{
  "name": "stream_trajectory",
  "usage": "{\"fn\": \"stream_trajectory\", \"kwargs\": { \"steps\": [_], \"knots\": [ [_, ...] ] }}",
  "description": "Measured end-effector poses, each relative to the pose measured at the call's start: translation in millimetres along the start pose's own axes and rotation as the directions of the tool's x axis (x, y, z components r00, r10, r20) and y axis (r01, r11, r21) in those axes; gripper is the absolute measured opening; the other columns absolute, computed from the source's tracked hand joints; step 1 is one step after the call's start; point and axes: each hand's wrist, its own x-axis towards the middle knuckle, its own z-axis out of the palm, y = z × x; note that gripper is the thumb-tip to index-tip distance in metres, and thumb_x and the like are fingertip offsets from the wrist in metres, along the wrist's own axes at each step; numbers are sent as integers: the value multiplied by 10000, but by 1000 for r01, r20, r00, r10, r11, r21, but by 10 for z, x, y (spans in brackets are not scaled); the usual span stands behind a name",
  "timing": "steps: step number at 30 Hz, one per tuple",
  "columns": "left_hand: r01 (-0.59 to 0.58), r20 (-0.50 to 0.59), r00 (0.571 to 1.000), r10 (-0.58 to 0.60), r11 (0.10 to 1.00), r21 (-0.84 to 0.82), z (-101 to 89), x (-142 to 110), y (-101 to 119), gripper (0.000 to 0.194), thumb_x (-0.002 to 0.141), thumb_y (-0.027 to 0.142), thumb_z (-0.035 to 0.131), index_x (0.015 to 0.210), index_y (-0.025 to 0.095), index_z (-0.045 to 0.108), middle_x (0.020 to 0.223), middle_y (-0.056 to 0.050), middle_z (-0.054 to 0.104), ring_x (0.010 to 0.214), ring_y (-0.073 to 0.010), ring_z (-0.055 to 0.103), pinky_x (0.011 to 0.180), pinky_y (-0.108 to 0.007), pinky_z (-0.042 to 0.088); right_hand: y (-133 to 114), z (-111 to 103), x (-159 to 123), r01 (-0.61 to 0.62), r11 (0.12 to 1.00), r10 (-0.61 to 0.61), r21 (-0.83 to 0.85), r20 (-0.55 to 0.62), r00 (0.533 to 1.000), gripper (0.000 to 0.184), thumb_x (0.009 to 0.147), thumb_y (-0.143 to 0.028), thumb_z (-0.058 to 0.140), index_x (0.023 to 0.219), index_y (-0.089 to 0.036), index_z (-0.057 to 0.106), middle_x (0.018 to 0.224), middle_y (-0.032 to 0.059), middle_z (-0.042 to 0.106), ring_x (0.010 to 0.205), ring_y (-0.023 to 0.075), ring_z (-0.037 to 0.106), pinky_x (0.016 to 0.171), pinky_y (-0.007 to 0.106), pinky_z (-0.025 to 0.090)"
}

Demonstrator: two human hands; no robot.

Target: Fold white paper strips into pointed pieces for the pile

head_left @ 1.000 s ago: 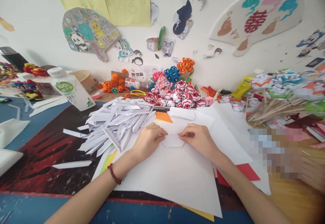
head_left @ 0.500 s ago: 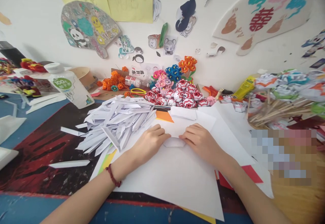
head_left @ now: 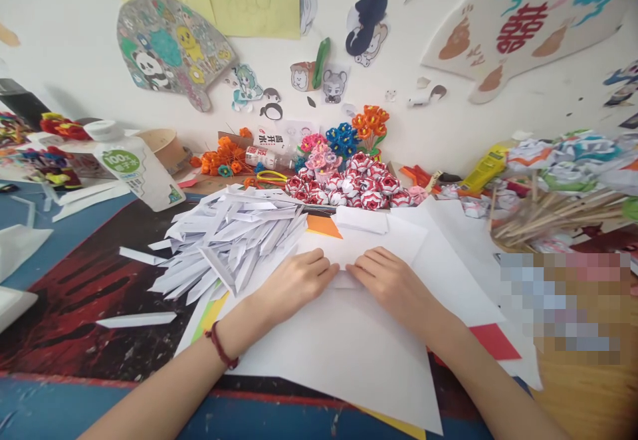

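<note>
Both hands meet over a small piece of white paper (head_left: 343, 282), which lies on a large white sheet (head_left: 343, 347). My left hand (head_left: 302, 280) is closed on the small paper's left end, fingers curled and the thumb near the middle. On the right end, my right hand (head_left: 386, 280) has its fingers pressed together over the paper. Most of the small paper is hidden beneath my fingers; only a strip of its near edge shows. Left of my left hand is a heap of folded white paper strips (head_left: 234, 234). A small stack of white paper (head_left: 362, 220) lies beyond my hands.
Red-and-white paper flowers (head_left: 359, 184) and an orange bunch (head_left: 370, 124) stand at the back. A white bottle (head_left: 134, 167) leans at the left. Wooden sticks (head_left: 548, 217) lie at the right. One folded strip (head_left: 137, 320) rests on the dark mat (head_left: 74, 307).
My hands have come slightly closer together over the small paper. Its raised, curved middle now lies flatter, with less of it showing.
</note>
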Motion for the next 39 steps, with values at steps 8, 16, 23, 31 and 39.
{"fn": "stream_trajectory", "kwargs": {
  "steps": [8, 16, 23, 31, 39],
  "knots": [
    [21, 41, 999, -23, 999, 39, -13, -4, 18, 195, 955, 146, 352, 953, 110, 544, 822, -74, 557, 787, -192, 487, 645, -308, 433, -41, 20, -10, 23, 997, -18, -69, 72, 997, 249, 899, -34, 428, 797, -126, 635, 700, 57, 555, 674, 190, 480, 640, 335, 345],
    [39, 71, 997, -43, 997, 59, 6, -12, 19, 171, 944, 144, 382, 911, 113, 547, 821, -77, 551, 804, -198, 480, 653, -310, 431, -84, -3, -3, 43, 991, -28, -123, 121, 992, 218, 877, -24, 457, 813, -118, 643, 720, 62, 553, 686, 196, 473, 652, 338, 356],
    [26, 67, 997, -32, 996, 83, 18, 5, 42, 183, 939, 137, 391, 856, 116, 553, 805, -74, 547, 795, -203, 479, 626, -322, 422, -107, -15, -5, 9, 996, 5, -87, 158, 987, 204, 884, -41, 466, 794, -131, 627, 736, 65, 559, 705, 202, 474, 659, 343, 354],
    [19, 92, 995, -24, 998, 52, -101, 22, 42, 168, 930, 138, 422, 852, 126, 571, 807, -76, 553, 817, -211, 480, 653, -328, 403, -140, -42, 0, -119, 993, 120, -14, 171, 978, 210, 859, -19, 467, 791, -147, 619, 734, 55, 569, 692, 200, 476, 664, 339, 347],
    [135, 96, 987, -126, 987, -88, -158, -30, -17, 229, 951, 224, 398, 997, 152, 611, 883, -78, 518, 881, -206, 444, 757, -334, 396, -91, -56, -52, -306, 945, 266, 117, 271, 925, 407, 734, 81, 446, 934, -177, 691, 760, 28, 635, 647, 158, 540, 662, 302, 357]
  ]
}}
